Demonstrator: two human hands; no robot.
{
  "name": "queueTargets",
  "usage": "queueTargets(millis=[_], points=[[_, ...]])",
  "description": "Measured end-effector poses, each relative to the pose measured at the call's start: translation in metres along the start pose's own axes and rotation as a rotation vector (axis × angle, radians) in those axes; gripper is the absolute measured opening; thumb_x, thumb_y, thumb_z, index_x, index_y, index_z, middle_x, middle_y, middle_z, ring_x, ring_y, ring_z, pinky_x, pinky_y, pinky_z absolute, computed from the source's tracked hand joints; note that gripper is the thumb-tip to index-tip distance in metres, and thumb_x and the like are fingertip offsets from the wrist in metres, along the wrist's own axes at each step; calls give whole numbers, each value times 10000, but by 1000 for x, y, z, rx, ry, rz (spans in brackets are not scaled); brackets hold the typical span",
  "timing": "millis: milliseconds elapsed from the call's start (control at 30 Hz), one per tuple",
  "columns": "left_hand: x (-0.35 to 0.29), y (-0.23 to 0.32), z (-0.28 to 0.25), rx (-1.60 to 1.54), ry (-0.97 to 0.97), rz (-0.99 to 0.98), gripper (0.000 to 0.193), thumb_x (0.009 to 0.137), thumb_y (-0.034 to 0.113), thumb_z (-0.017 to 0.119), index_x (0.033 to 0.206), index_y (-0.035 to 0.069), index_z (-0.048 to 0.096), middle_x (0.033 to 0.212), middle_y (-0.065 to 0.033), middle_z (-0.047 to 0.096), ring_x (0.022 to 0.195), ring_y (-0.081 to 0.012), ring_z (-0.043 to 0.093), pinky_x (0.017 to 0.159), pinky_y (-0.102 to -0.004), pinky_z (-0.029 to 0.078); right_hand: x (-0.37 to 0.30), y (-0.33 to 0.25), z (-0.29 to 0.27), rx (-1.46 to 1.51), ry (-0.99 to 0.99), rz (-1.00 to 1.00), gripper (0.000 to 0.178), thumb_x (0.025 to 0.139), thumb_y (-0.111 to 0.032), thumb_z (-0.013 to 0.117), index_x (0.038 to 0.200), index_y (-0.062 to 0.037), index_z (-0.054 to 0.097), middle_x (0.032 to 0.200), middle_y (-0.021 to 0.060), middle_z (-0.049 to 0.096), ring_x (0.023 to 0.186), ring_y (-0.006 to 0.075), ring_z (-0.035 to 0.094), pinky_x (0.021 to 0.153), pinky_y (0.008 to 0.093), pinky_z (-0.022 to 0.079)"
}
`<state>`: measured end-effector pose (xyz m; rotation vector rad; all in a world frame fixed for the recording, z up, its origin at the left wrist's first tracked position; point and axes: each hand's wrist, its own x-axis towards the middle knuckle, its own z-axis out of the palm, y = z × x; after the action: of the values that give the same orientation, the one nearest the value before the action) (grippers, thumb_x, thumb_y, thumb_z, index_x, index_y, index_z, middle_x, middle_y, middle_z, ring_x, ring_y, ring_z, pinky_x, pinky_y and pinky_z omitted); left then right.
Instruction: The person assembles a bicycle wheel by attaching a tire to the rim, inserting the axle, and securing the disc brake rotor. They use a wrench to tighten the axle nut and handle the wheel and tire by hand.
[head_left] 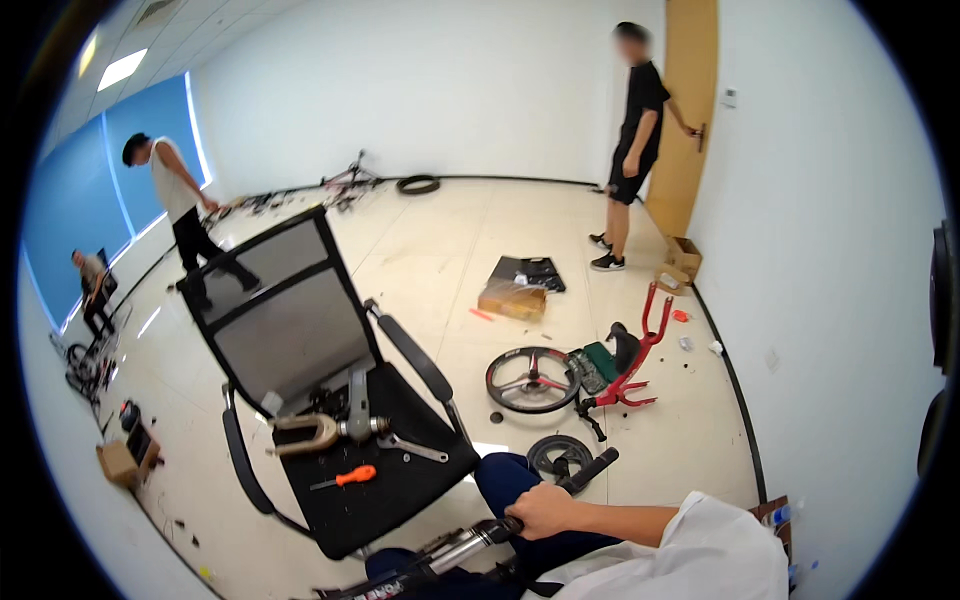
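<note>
At the lower edge, my right hand [540,512] is closed around the upper end of a black and silver bicycle tube [462,550], which slants down to the left across my lap. My left hand is out of view. In front of me stands a black mesh office chair [400,500]. On its seat lie a gold-coloured bicycle fork [310,433], a grey metal part [358,402], an adjustable wrench [418,448] and an orange-handled screwdriver [355,476]. Beyond my right hand, a black cylindrical grip [592,470] lies over a small black wheel [545,460] on the floor.
Right of the chair lie a spoked wheel [492,382], a red bicycle frame [628,385] and a cardboard box [512,303]. One person [640,120] holds the door handle; another [175,190] stands left, and a third [92,290] sits. Bicycle parts [85,370] line the left wall.
</note>
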<state>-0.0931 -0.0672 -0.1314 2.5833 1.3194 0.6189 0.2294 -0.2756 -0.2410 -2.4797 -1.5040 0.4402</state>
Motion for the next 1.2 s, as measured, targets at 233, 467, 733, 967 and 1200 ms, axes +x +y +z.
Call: queueTargets(millis=[233,467,733,967,1200], points=[[-21,68,27,-137,15,367,597,682,382,807,1147,51,634,1218,-170,525,1181,-398,474,1000,-523,376,5,-14,-2,-120,313,-55,114,619,-183,682,694,-105,644,671,99,646,626,279,652,588,419,500],[-20,105,68,-16,-307,346,591,646,359,818,1093,35,607,979,-154,643,971,-326,615,860,-434,488,12,-15,5,-103,575,-266,162,574,-127,706,683,-122,587,604,14,553,588,205,574,564,348,387],[-17,85,104,-63,-588,228,311,677,319,712,874,79,693,699,-158,671,692,-351,669,648,-442,542,11,-13,19,-164,654,-340,139,599,-113,679,652,-127,551,585,3,518,587,180,551,576,324,360],[-46,55,111,-165,-232,68,293,662,302,708,836,66,692,628,-178,622,605,-370,633,561,-424,513,38,-44,0,-105,741,-592,138,700,-133,644,833,-108,618,854,24,601,886,183,602,816,324,458],[-60,-35,74,-302,-22,-457,220,672,170,731,693,-8,604,535,-40,548,499,-133,548,494,-334,434,33,-51,-4,367,672,-463,348,695,-83,697,1037,-86,632,1195,108,582,1149,297,545,981,425,404]])
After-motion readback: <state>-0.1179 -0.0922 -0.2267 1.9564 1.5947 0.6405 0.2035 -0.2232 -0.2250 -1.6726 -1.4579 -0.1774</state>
